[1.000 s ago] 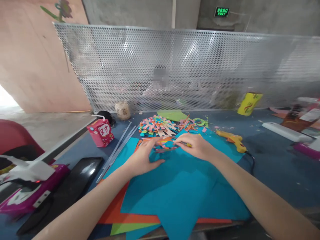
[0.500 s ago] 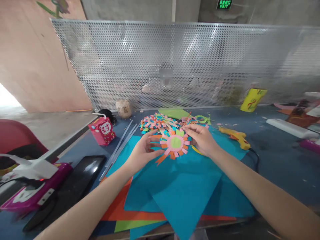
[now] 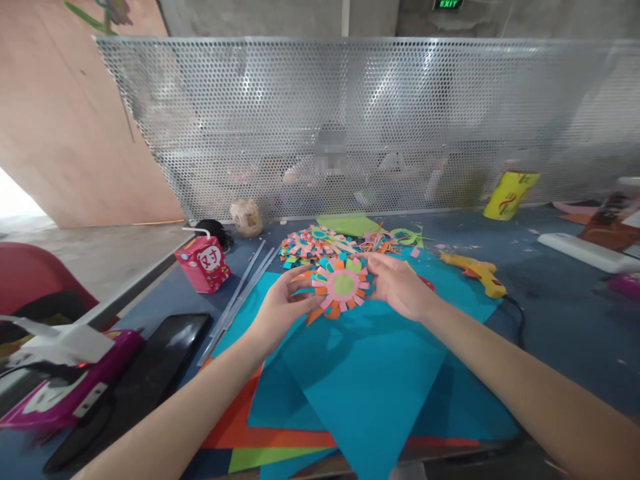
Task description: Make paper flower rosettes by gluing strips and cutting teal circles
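A layered flower (image 3: pixel 343 285) with a green centre and fringed pink, orange and blue petals is held up above blue sheets (image 3: pixel 365 380). My left hand (image 3: pixel 285 307) grips it from the left, thumb at the lower petals and fingers behind. My right hand (image 3: pixel 397 283) is closed at its upper right edge, thumb and fingers on the petals. Behind it lies a pile of similar fringed flowers (image 3: pixel 313 243), with cut strips (image 3: pixel 380 241) beside them. Part of a red and yellow object (image 3: pixel 427 283) shows behind my right hand.
A yellow glue gun (image 3: pixel 475 272) lies to the right, its cord trailing. Clear glue sticks (image 3: pixel 240 297), a pink drink carton (image 3: pixel 204 263), a black phone (image 3: pixel 145 373) and a purple power strip (image 3: pixel 100 387) are on the left. A perforated metal screen (image 3: pixel 300 127) stands behind.
The flower has moved slightly left. My right hand has shifted from its upper petals to its right edge, with the fingers further behind it.
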Available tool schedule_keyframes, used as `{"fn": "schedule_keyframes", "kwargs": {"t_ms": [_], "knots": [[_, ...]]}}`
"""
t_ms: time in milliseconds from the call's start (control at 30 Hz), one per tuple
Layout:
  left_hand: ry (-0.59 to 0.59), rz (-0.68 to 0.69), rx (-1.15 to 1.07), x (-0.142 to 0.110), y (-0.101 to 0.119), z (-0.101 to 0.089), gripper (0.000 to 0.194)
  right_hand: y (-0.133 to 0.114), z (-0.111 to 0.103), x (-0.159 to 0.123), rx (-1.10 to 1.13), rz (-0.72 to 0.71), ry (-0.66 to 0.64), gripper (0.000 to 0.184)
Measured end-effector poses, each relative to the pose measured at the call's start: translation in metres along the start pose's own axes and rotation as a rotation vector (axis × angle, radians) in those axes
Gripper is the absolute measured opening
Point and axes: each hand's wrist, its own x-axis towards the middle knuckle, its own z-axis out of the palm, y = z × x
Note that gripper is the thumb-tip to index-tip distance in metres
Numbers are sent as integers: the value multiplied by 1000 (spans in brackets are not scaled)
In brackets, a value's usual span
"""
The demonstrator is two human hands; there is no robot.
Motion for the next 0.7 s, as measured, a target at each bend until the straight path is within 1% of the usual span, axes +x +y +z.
{"fn": "schedule_keyframes", "kwargs": {"t_ms": [67,133,167,267,367,567,700], "knots": [[22,4,-1,1,-1,-1,62,0,4,-3,-33,12,-49,47],[32,10,2,1,-1,-1,61,0,6,-5,-91,-8,-47,57],[34,16,5,1,-1,-2,60,1,6,-5,-112,-24,-35,59],[39,20,25,1,0,-2,58,3,5,-4,-140,-65,-11,58],[51,11,30,1,1,-2,57,4,2,-2,-160,-101,-12,55],[77,45,2,2,-1,-4,57,3,2,0,-193,-122,7,54],[58,29,-24,1,1,-3,57,3,2,0,-196,-131,8,52]]}}
